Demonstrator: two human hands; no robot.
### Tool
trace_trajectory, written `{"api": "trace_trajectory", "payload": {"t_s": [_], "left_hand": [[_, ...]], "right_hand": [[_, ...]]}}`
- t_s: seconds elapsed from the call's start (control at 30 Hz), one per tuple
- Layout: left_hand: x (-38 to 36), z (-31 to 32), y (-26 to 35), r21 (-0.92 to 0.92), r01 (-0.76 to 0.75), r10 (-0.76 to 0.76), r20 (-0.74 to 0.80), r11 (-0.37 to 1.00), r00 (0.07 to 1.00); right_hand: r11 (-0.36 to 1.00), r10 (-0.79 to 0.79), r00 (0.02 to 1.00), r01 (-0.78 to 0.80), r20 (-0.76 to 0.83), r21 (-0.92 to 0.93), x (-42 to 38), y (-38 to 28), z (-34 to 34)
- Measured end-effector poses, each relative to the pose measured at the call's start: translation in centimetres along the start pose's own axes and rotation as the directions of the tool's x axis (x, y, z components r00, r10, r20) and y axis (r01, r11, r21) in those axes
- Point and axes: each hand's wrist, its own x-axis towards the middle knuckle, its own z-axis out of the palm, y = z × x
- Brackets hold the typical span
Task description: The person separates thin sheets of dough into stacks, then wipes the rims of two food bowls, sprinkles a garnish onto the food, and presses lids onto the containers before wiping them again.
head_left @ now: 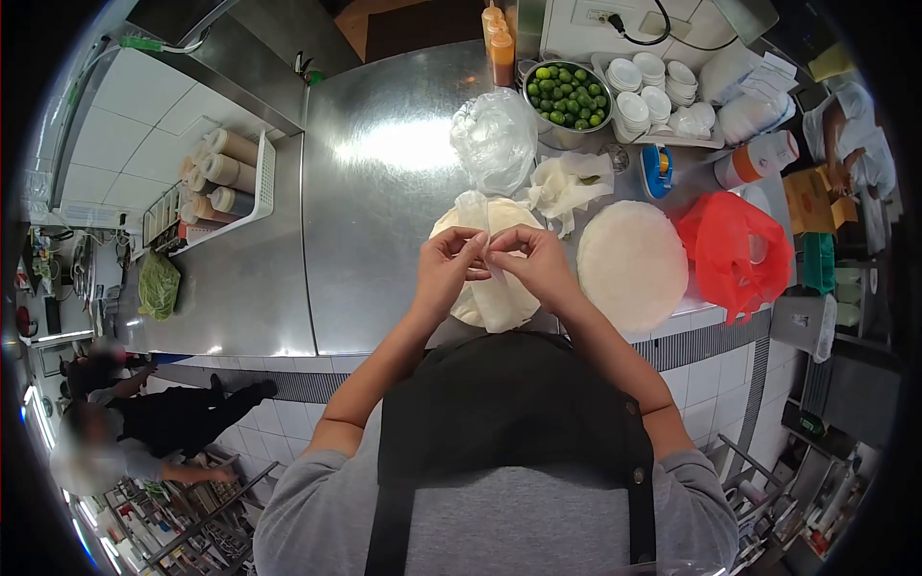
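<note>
My left hand (449,273) and my right hand (534,263) meet in front of me. The fingertips of both are closed in a pinch on a thin, see-through plastic bag (495,305). It hangs over a round stack of pale, flat sheets (526,296), which look like wrappers or thin dough. Just right of it lies a second pale round stack (633,268). Torn, crumpled pale sheets (567,189) sit behind the two stacks. A bunched clear plastic bag (494,137) rests beyond my hands.
At the back stand a metal bowl of green limes (568,96), sauce bottles (501,56) and stacked white cups (649,69). A blue tape dispenser (657,171) and red plastic bag (735,254) are right. Left is a white basket of bottles (229,173). Co-workers (144,422) are nearby.
</note>
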Motion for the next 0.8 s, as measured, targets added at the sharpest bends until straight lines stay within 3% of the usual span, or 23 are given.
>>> {"api": "trace_trajectory", "payload": {"t_s": [0.4,0.47,0.57,0.7,0.8], "left_hand": [[0.4,-0.1,-0.5,0.073,-0.052,0.048,0.049,0.996,0.998],[0.5,-0.3,-0.9,0.096,-0.071,0.068,0.043,0.993,0.997],[0.8,-0.7,-1.5,0.118,-0.036,0.024,0.105,0.992,0.994],[0.7,-0.3,-2.1,0.053,-0.020,0.014,0.103,0.998,0.995],[0.5,-0.3,-2.2,0.038,-0.004,0.000,0.122,0.999,0.993]], "right_hand": [[0.998,0.000,1.000,0.001,0.009,-0.058,-0.4,0.2,0.3],[0.988,0.074,0.997,-0.072,-0.012,0.135,-0.5,0.0,0.6],[0.949,0.141,0.990,-0.133,-0.006,0.285,-0.4,0.2,0.8],[0.926,0.232,0.973,-0.223,0.007,0.304,-0.4,-0.2,0.7],[0.968,0.193,0.981,-0.188,-0.017,0.166,-0.3,0.7,0.2]]}}
